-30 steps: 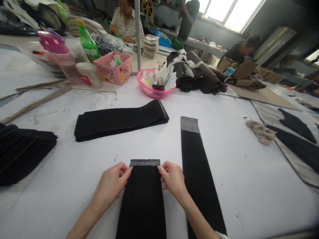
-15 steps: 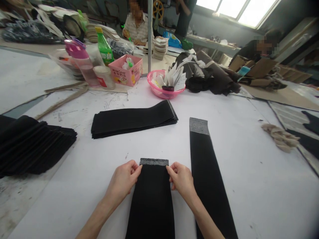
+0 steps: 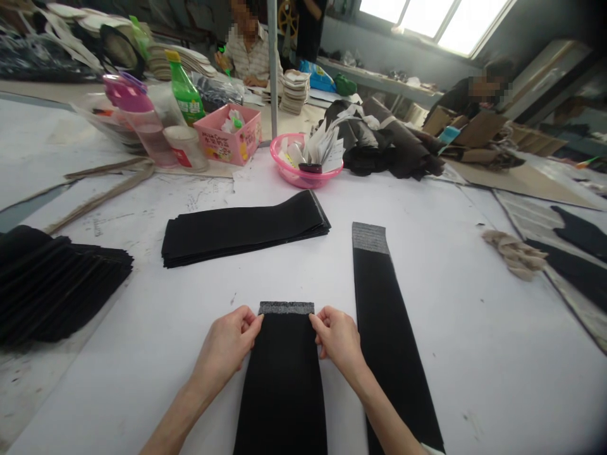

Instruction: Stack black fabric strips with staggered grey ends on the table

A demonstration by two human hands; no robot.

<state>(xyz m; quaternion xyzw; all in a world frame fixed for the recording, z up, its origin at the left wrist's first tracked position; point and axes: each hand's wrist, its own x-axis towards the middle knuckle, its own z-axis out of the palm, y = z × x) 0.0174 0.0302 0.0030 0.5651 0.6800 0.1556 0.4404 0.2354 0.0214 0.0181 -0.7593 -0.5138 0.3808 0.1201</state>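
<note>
A long black fabric strip lies in front of me, with a speckled grey band across its far end. My left hand pinches its left edge just below that band. On the opposite edge, my right hand pinches it at the same height. To the right lies another long black strip or stack, its far end showing several stepped grey edges; my right forearm partly covers its near part. Beyond my hands rests a stack of black strips, lying crosswise.
A large fanned pile of black pieces lies at the left. Farther back stand a pink basin with papers, a pink box, a green bottle and a metal pole. A crumpled beige cloth lies right. People sit beyond.
The view has shifted slightly, so the things on the table appear a little farther left. Both hands keep their pinch on the strip's edges, with no clear movement against it.
</note>
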